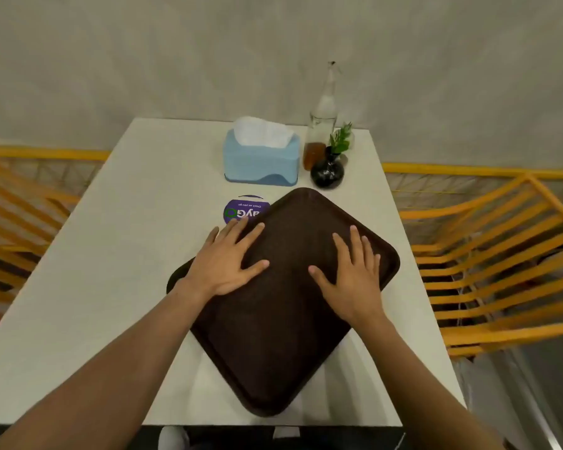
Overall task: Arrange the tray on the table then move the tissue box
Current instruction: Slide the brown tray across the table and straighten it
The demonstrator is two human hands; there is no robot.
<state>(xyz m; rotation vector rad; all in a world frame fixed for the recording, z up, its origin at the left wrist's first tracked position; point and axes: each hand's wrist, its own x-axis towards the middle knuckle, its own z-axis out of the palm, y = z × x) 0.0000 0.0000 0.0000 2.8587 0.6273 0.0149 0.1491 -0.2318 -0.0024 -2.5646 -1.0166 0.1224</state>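
Observation:
A dark brown tray point(283, 345) lies flat on the white table point(88, 261), turned diagonally so one corner points at me and one at the far side. My left hand point(228, 258) rests palm down on its left part, fingers spread, some reaching past the tray's edge. Flat on the tray's right part lies my right hand point(351, 277), fingers also spread. A light blue tissue box point(260, 157) with white tissue sticking up stands beyond the tray, apart from it.
A clear glass bottle point(322, 125), a small amber jar point(313, 155) and a round black vase point(327, 173) with a green sprig stand right of the tissue box. A purple round sticker point(238, 209) is partly under the tray. Orange chairs point(488, 254) flank the table.

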